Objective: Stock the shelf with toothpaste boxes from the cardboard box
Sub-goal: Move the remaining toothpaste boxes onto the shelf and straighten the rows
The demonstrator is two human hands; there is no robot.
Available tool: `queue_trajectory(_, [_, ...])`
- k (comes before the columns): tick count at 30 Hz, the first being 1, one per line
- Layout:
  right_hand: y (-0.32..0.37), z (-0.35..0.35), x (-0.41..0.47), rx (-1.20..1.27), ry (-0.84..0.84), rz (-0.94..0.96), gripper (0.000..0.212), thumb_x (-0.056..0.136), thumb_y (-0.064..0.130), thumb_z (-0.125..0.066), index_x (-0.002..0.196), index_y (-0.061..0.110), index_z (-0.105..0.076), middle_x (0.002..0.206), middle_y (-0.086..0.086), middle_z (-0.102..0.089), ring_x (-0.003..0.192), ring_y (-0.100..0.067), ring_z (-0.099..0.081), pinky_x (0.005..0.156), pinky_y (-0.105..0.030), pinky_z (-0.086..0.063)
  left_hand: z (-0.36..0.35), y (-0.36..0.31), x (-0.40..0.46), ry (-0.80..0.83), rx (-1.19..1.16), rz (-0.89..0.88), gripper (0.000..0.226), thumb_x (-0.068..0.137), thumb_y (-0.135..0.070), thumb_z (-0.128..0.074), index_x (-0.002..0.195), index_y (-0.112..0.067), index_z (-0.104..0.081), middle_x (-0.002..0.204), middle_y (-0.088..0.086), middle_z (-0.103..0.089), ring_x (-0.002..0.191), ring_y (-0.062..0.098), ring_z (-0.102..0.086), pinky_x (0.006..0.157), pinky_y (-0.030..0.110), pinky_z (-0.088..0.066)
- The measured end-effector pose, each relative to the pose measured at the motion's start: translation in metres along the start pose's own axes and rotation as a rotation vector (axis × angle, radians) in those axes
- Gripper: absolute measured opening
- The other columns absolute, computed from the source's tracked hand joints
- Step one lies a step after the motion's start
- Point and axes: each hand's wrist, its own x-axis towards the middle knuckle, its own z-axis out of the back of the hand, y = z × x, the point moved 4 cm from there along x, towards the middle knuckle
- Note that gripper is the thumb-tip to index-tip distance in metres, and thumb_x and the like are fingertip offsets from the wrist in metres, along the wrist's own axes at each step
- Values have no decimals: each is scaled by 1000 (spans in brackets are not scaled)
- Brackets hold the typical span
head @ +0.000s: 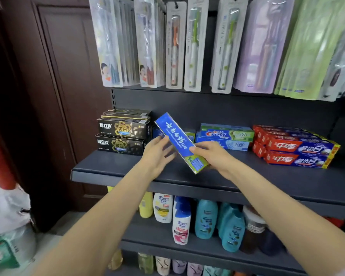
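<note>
A long blue toothpaste box (177, 139) is held tilted over the dark shelf (112, 170), its far end up and to the left. My right hand (209, 154) grips its near, lower part. My left hand (157, 154) touches the box's left side with fingers nearly straight. Behind the box lies another blue toothpaste box (158, 133), mostly hidden. The cardboard box is not in view.
Black toothpaste boxes (122, 136) are stacked at the shelf's left, Crest boxes (225, 137) in the middle, red and blue boxes (295, 148) at the right. Toothbrush packs (195, 46) hang above. Shampoo bottles (181, 220) stand on the lower shelf. A brown door (54, 76) is to the left.
</note>
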Motion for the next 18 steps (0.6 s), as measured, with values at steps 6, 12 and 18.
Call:
queue_trajectory(6, [31,15,44,-678,-353,216,38,95,26,-52,130,13,-51,118,-10,-57,110,-29,-52,90,-41,-45,21,-38,25,-291,1217,-380,42,89,-6,-51,131,-11,-47,130,6,-52,117,25,-51,98,37,-43])
queue_trajectory(12, [52,17,109,-1181,-402,351,39,97,28,-47,134,15,-46,126,-12,-52,116,-30,-45,88,-39,-41,15,-72,68,-256,1939,-715,48,87,-29,-54,133,-19,-43,135,1,-46,125,24,-40,98,37,-35])
queue_trajectory(18, [51,13,188,-1200,-378,407,43,96,26,-48,138,17,-43,130,-8,-47,121,-26,-39,104,-34,-31,22,-94,133,-209,2123,-453,61,85,-48,-53,137,-18,-40,141,4,-46,132,26,-37,109,42,-26])
